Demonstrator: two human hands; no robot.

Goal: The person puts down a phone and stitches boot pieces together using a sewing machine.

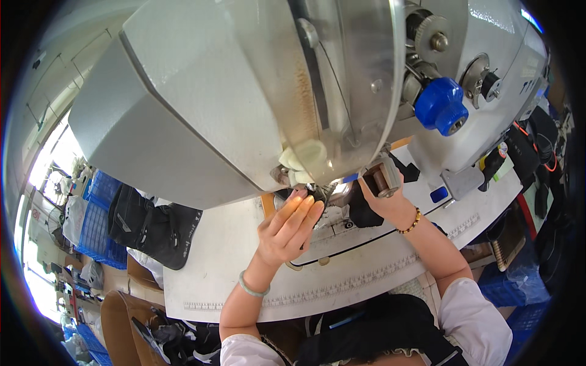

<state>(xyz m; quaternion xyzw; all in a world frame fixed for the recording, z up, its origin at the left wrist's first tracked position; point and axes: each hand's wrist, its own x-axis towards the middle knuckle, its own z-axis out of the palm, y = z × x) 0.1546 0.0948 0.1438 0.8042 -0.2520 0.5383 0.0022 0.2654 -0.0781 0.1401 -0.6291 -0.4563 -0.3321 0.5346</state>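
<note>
A large grey sewing machine (183, 110) fills the upper part of the view. My left hand (287, 229) is below its needle area, with the fingers pressed together on a small black piece of material (315, 215); most of that piece is covered by the fingers and the machine. To the right, my right hand (394, 204) reaches up beside a metal machine part with a brown roller (379, 182), which hides most of its fingers. Another black piece (364, 212) lies on the white worktop (348, 259) between the two hands. The needle itself cannot be made out.
A blue knob (441, 105) sticks out from the machine's right side. A ruler strip (305, 287) runs along the worktop's front edge. Black boot-shaped pieces (177, 235) hang over the left edge, near blue crates (97, 235). Tools and dark items crowd the right end.
</note>
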